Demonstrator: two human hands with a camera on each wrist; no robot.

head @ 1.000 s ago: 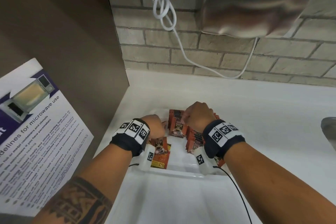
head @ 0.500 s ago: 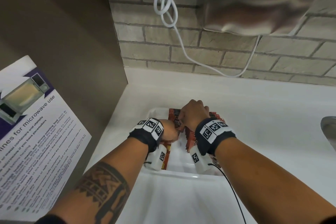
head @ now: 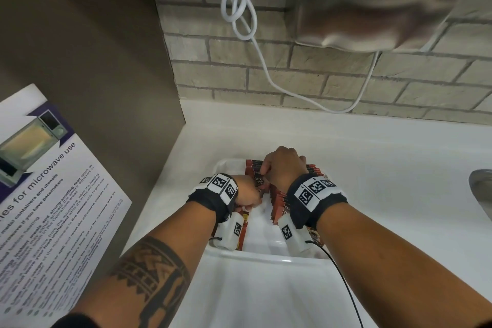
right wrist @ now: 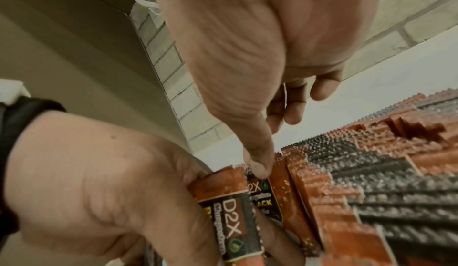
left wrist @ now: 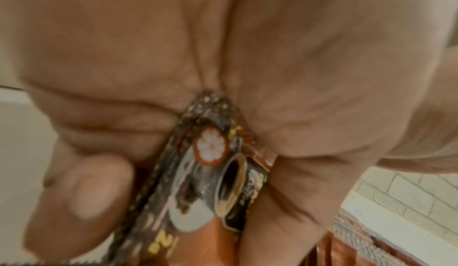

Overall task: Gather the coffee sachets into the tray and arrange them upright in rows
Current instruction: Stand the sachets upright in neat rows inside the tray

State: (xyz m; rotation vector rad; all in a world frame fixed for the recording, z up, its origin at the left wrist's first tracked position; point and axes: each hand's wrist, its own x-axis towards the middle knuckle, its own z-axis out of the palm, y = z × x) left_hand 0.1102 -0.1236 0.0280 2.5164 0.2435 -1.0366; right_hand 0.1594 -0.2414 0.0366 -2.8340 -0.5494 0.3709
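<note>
On a white worktop [head: 372, 168], a white tray [head: 266, 254] holds rows of coffee sachets [head: 277, 194] standing upright toward 12 o'clock. The left hand [head: 246, 192] grips one sachet [left wrist: 210, 182]; the right hand [head: 285, 168], thumb pressing the row's front sachet, steadies it. Slotting appears under way, needing a gap opened. Since a second ago, the left hand has come rightward to the row

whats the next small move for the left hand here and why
Probably slide the orange-and-black coffee sachet gripped by the left hand upright against the standing sachet row in the white plastic tray, since the right hand touches the row's end sachet, seemingly steadying it.
</note>
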